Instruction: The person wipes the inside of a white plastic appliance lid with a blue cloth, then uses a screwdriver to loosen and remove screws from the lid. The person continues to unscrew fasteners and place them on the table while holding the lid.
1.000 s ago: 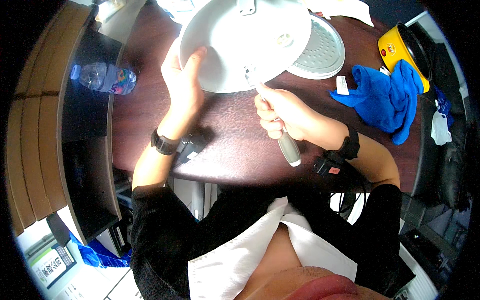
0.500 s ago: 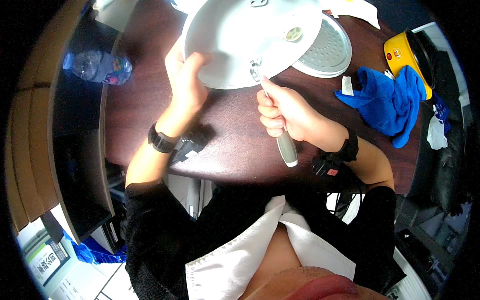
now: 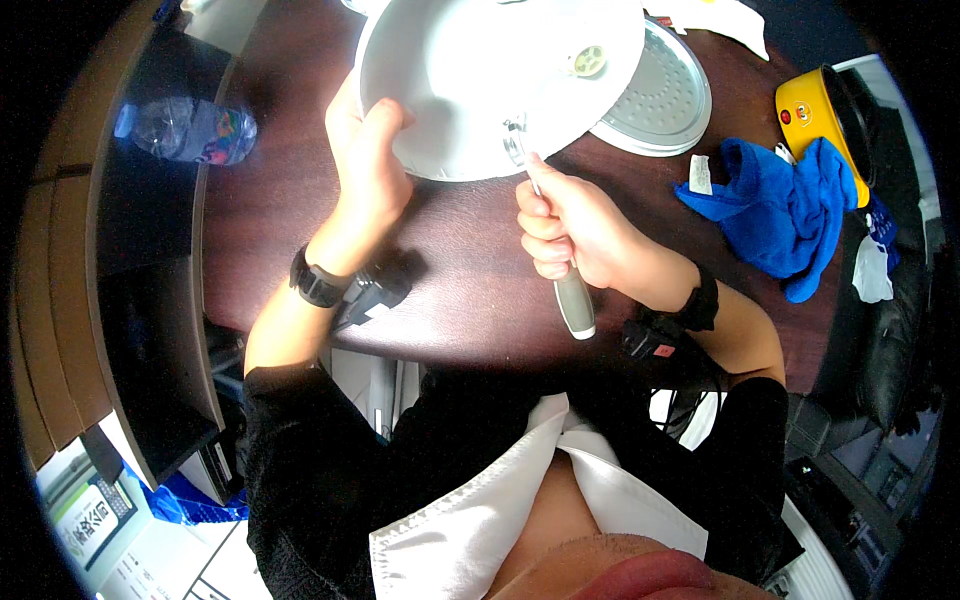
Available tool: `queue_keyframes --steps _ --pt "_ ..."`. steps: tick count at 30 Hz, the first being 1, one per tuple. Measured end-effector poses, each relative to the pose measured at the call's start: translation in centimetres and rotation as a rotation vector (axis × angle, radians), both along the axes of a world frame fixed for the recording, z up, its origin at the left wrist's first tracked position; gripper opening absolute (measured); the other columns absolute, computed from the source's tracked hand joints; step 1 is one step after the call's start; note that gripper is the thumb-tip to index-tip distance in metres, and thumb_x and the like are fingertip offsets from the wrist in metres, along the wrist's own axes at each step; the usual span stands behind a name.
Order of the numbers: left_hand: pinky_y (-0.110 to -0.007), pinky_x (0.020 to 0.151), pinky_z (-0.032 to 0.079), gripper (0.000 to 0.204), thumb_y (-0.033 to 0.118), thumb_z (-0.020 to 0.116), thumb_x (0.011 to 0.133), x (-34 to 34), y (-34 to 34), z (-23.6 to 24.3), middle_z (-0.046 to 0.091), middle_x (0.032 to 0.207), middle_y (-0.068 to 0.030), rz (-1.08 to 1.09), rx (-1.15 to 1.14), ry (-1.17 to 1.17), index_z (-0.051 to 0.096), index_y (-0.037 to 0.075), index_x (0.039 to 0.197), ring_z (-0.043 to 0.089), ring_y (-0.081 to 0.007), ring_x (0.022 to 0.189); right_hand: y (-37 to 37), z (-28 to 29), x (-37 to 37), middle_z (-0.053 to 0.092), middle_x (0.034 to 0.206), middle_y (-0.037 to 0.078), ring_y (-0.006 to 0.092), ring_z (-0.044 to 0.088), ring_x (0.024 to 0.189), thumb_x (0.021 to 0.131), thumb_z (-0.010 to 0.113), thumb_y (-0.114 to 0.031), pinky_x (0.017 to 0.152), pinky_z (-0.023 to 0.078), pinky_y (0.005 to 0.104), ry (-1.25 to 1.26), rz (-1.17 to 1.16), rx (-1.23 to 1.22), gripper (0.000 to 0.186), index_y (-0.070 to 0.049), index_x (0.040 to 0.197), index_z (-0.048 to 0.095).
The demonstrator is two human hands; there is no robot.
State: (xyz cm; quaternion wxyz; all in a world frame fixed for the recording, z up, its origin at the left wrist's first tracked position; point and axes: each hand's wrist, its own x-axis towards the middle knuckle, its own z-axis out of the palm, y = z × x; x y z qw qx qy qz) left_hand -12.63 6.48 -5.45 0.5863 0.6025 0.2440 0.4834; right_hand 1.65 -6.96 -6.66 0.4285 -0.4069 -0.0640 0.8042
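Note:
My left hand (image 3: pixel 372 165) is closed on the left rim of a large, pale, shallow round metal vessel (image 3: pixel 450 90), with its thumb on the inner face and its fingers hidden behind. A small yellow-green round fitting (image 3: pixel 588 62) sits inside the vessel toward the right. My right hand (image 3: pixel 575 215) is wrapped around a grey-handled tool (image 3: pixel 574 305). The tool's slim metal shaft points up to a small shiny metal piece (image 3: pixel 513 140) at the vessel's near edge. I cannot tell whether that piece belongs to the tool or to the vessel.
A silver dimpled round plate (image 3: pixel 655 95) lies behind the vessel on the brown table (image 3: pixel 450 250). To the right are a blue cloth (image 3: pixel 785 210) and a yellow pot (image 3: pixel 815 115). A clear plastic bottle (image 3: pixel 190 130) lies at the left, beside a dark shelf (image 3: pixel 150 300).
The view has shifted slightly. The vessel's top edge sits a little higher in the picture, while both hands keep the same grips.

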Motion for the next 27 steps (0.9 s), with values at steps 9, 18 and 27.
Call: queue_keyframes --steps 9,18,27 --pt "-0.025 0.067 0.041 0.021 0.009 0.046 0.069 0.0 -0.2 0.1 0.054 0.081 -0.0049 -0.065 0.042 -0.021 0.053 -0.003 0.086 0.05 -0.0137 0.073 0.0 0.2 -0.2 0.022 0.051 -0.006 0.0074 0.025 0.039 0.095 0.028 -0.05 0.038 0.025 0.0231 0.007 -0.017 0.004 0.045 -0.015 0.066 0.032" --pt "-0.029 0.062 0.046 0.014 -0.003 0.058 0.061 -1.2 0.3 -1.0 0.055 0.085 -0.0166 -0.154 0.177 -0.038 0.045 0.002 0.064 0.055 -0.0261 0.074 0.6 0.7 -1.1 0.021 0.051 -0.005 0.0083 0.023 0.039 0.094 0.028 -0.05 0.039 0.024 0.0246 -0.05 -0.07 0.001 0.045 -0.015 0.066 0.032" --pt "-0.025 0.058 0.04 0.013 -0.001 0.054 0.059 -1.1 0.3 -0.7 0.053 0.079 -0.0109 -0.042 0.334 0.082 0.045 0.0 0.067 0.05 -0.019 0.068 1.2 0.4 -0.3 0.024 0.048 -0.006 0.0072 0.027 0.034 0.095 0.033 -0.047 0.032 0.025 0.0242 -0.562 0.033 0.105 0.047 -0.014 0.061 0.031"
